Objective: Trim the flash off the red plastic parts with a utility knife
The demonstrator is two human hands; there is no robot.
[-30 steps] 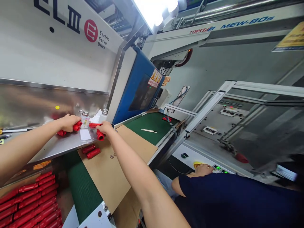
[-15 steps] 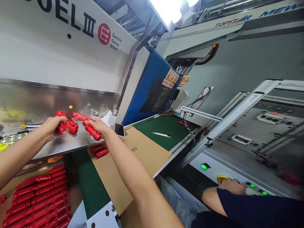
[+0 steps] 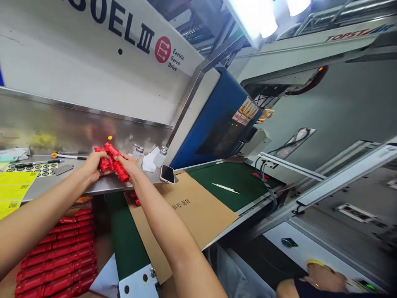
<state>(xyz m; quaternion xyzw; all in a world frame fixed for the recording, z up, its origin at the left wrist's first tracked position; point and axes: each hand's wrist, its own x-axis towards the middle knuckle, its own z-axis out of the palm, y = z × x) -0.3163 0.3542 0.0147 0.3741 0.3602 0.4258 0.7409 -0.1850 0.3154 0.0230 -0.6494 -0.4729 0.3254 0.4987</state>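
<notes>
Over the metal shelf (image 3: 102,187), my left hand (image 3: 94,166) is closed round red plastic tubular parts (image 3: 106,162). My right hand (image 3: 129,166) grips another red tubular part (image 3: 122,172), its far end tilted up and to the left. The two hands are close together, and the red pieces meet or overlap; whether they touch cannot be made out. Below my right wrist, more red parts (image 3: 135,199) lie on a cardboard sheet (image 3: 186,215), partly hidden by my forearm. Rows of similar red parts (image 3: 58,265) fill a box at the lower left.
A phone (image 3: 168,174), crumpled white paper (image 3: 150,160) and small bottles (image 3: 161,157) stand along the shelf. Yellow labels (image 3: 15,188) and pens lie left. A white tool (image 3: 225,188) rests on the green conveyor belt (image 3: 198,176). A co-worker's hand (image 3: 325,277) is at a panel.
My hands have come together, bringing the red parts close to each other. The view has swung left. At the co-worker's panel, a green light has gone dark.
</notes>
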